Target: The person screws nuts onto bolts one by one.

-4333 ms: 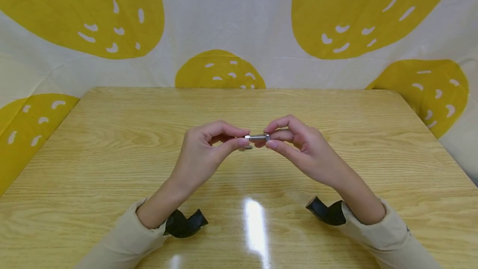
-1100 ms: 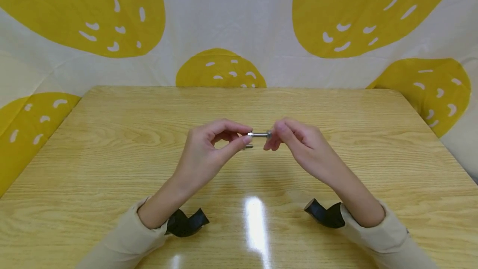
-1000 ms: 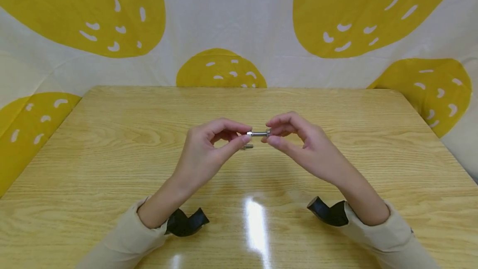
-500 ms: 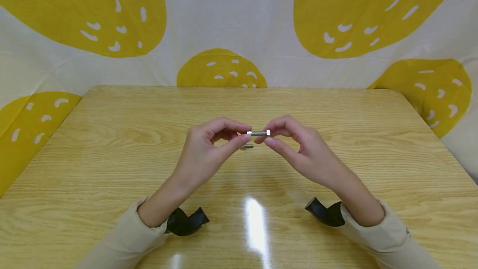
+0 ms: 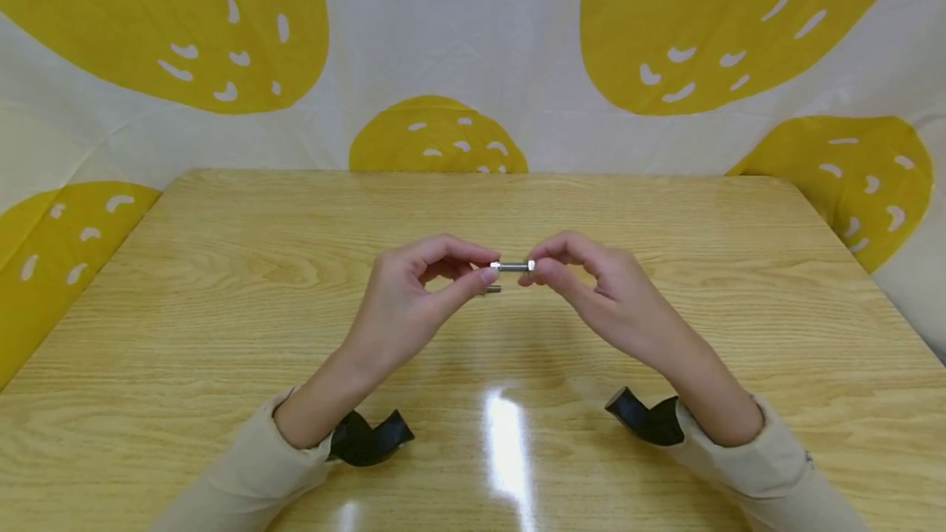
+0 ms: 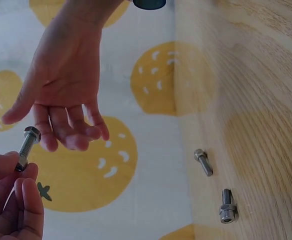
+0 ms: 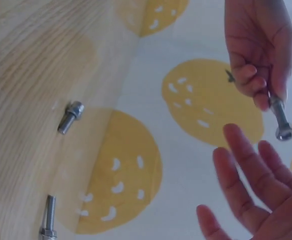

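My left hand (image 5: 410,294) pinches a silver bolt (image 5: 512,267) between thumb and fingers at its left end, holding it level above the table. A hex nut (image 6: 32,133) sits on the bolt's other end, its shank showing between. Around that end is my right hand (image 5: 599,294), thumb and forefinger tips right by the nut in the head view. The left wrist view shows the right hand (image 6: 70,85) with fingers loosely spread, apart from the nut; the right wrist view likewise has its fingers (image 7: 251,175) extended below the bolt (image 7: 282,117).
Two more bolts with nuts lie on the wooden table (image 5: 259,269): a shorter-looking bolt (image 6: 204,163) and another bolt (image 6: 227,206). One bolt (image 5: 493,290) shows partly behind the left thumb. A patterned cloth (image 5: 458,39) hangs beyond the table. Black wrist mounts (image 5: 369,439) sit on both forearms.
My right fingers have repeatedly rolled at the nut, thumb and forefinger shifting around it, and the nut's facets have turned. The left hand has kept its pinch on the bolt almost still.
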`<act>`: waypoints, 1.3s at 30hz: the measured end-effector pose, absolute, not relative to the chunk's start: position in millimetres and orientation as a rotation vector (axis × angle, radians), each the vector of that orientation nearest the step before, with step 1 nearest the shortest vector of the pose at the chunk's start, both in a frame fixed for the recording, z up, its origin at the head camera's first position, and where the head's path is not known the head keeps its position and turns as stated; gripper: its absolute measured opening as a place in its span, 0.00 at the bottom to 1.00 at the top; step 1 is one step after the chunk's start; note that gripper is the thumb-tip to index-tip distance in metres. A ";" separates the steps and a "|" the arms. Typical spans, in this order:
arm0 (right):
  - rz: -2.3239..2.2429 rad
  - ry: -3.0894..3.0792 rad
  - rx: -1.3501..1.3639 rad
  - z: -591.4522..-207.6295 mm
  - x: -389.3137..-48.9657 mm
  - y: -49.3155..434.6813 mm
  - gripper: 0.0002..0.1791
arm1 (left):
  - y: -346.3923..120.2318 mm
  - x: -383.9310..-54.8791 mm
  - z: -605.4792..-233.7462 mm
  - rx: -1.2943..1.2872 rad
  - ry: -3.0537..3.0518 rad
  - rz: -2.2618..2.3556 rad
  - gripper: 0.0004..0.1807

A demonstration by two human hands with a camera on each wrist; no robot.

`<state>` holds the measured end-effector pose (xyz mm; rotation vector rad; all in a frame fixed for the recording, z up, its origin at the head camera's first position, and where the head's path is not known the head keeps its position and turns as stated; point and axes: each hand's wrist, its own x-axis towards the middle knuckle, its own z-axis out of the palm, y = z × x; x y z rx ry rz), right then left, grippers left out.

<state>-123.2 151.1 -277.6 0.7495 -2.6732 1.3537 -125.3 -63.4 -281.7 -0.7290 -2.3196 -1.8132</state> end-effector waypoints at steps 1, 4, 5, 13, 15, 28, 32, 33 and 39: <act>1.349 -2.654 0.764 -277.1 -122.8 151.7 0.09 | -63.5 -125.5 -281.7 -0.724 -2.322 -1.810 0.07; 1.330 -2.586 0.821 -276.6 -122.0 152.2 0.12 | -64.0 -125.5 -281.7 -0.717 -2.322 -1.809 0.07; 1.325 -2.566 0.836 -276.7 -121.8 151.8 0.13 | -64.1 -125.5 -281.6 -0.717 -2.322 -1.809 0.07; 1.332 -2.534 0.892 -280.7 -122.6 149.0 0.05 | -64.3 -125.3 -281.5 -0.723 -2.325 -1.813 0.07; 1.320 -2.556 0.891 -281.7 -122.8 147.9 0.04 | -63.9 -125.2 -281.8 -0.725 -2.328 -1.808 0.07; 1.272 -2.621 0.778 -278.5 -123.2 150.7 0.08 | -62.4 -124.7 -282.1 -0.727 -2.343 -1.788 0.07; 1.277 -2.544 0.846 -277.7 -123.2 152.3 0.12 | -63.4 -125.1 -281.5 -0.714 -2.344 -1.789 0.07; 1.275 -2.525 0.860 -277.7 -123.1 152.1 0.12 | -63.5 -125.2 -281.3 -0.713 -2.344 -1.789 0.07; 1.210 -2.493 0.854 -278.9 -122.4 150.8 0.11 | -63.6 -125.2 -280.7 -0.712 -2.347 -1.791 0.07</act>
